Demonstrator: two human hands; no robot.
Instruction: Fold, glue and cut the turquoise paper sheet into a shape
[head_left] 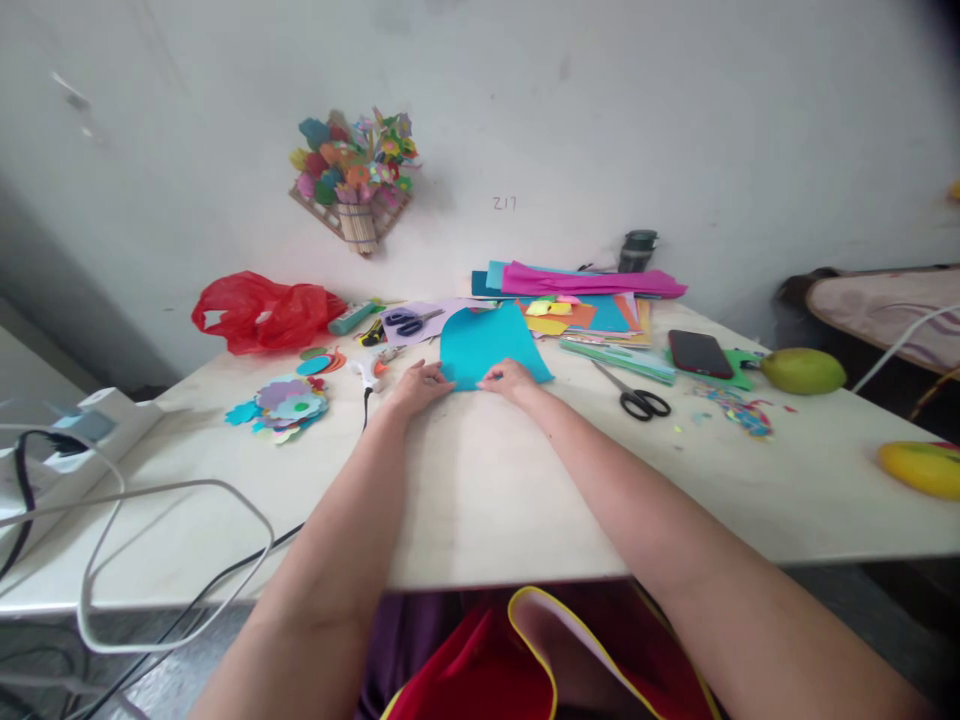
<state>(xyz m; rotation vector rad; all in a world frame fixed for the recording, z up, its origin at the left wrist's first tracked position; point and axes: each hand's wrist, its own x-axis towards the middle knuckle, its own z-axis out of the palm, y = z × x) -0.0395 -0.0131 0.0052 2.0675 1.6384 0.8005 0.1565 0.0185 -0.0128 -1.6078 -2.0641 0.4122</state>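
Note:
A bright blue sheet of paper (491,345) lies in front of me, its far edge slightly curved up. My left hand (422,387) is at its near left corner, fingers closed on the edge. Along the same near edge, my right hand (508,378) pinches the paper between thumb and fingers. Just left of my left hand is a white hot glue gun (367,375) with a black cord. Black-handled scissors (642,402) lie to the right of my right hand.
Cut paper flowers (289,408) and a red plastic bag (262,310) sit on the left. Behind are coloured sheets (592,280) and dark blue scissors (409,321). A phone (699,354), paper scraps (739,412) and mangoes (804,371) lie right. Cables (217,483) cross the left table edge.

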